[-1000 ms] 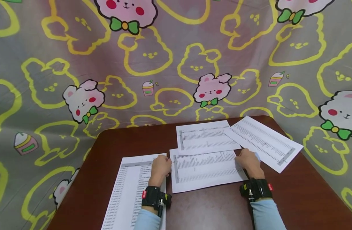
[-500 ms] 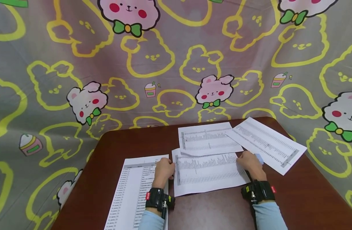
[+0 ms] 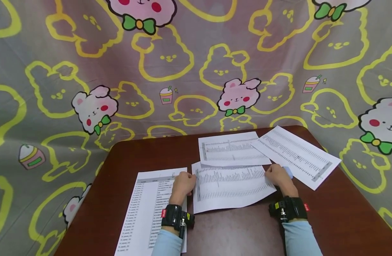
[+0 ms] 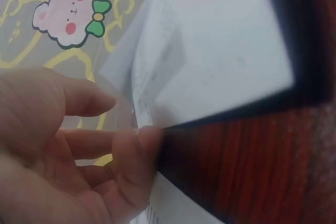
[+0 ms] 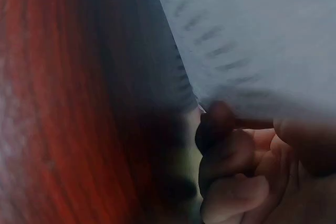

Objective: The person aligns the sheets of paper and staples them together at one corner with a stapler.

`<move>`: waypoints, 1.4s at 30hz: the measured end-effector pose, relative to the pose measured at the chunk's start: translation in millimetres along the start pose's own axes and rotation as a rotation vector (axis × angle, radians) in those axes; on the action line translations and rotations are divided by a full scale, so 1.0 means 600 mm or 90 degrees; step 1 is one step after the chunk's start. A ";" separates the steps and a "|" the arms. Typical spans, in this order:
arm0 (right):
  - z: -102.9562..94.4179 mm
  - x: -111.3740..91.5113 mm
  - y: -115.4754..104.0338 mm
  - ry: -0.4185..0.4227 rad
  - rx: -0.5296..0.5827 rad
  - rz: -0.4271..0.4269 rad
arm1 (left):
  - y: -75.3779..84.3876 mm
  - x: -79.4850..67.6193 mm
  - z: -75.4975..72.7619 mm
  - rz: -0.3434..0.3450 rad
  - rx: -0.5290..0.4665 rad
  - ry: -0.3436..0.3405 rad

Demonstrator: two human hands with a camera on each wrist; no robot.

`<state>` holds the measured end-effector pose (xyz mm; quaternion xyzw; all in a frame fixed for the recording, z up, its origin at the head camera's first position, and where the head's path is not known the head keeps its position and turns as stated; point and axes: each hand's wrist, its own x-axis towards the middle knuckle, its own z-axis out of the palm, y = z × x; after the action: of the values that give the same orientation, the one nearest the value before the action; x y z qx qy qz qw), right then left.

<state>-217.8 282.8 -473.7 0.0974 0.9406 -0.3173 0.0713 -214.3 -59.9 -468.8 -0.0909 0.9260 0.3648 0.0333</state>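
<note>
A printed sheet of paper (image 3: 234, 185) lies crosswise between the two hands, its lower right part bowed up from the table. My left hand (image 3: 183, 185) is at its left edge; in the left wrist view the fingertips (image 4: 147, 137) touch the paper's edge, while the thumb stands a little apart. My right hand (image 3: 278, 177) pinches the sheet's right edge, with its fingers curled in the right wrist view. Under my left hand and forearm lies another long printed sheet (image 3: 141, 202). Just behind my right hand shows a small light-blue object (image 3: 289, 172), mostly hidden.
A printed sheet (image 3: 231, 149) lies behind, overlapping the top of the held one. Another sheet (image 3: 298, 156) is angled at the far right. All rest on a dark brown table (image 3: 144, 153), with a patterned cloth (image 3: 189, 64) hanging behind it.
The sheet between my hands now bows up more at its lower right. Both hands stay at its edges with little movement. The head view has shifted slightly.
</note>
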 end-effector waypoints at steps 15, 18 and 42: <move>-0.013 0.001 0.013 -0.017 0.066 0.053 | 0.000 -0.010 -0.013 0.007 0.029 -0.005; -0.015 0.004 0.013 -0.021 0.088 0.058 | 0.002 -0.009 -0.017 0.007 0.033 -0.009; -0.012 0.003 0.029 -0.036 0.150 0.079 | -0.010 -0.016 -0.018 -0.003 0.012 -0.088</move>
<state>-216.2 301.2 -478.6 0.1541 0.8866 -0.4232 0.1053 -203.6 -70.4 -463.8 -0.0675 0.9246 0.3614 0.0994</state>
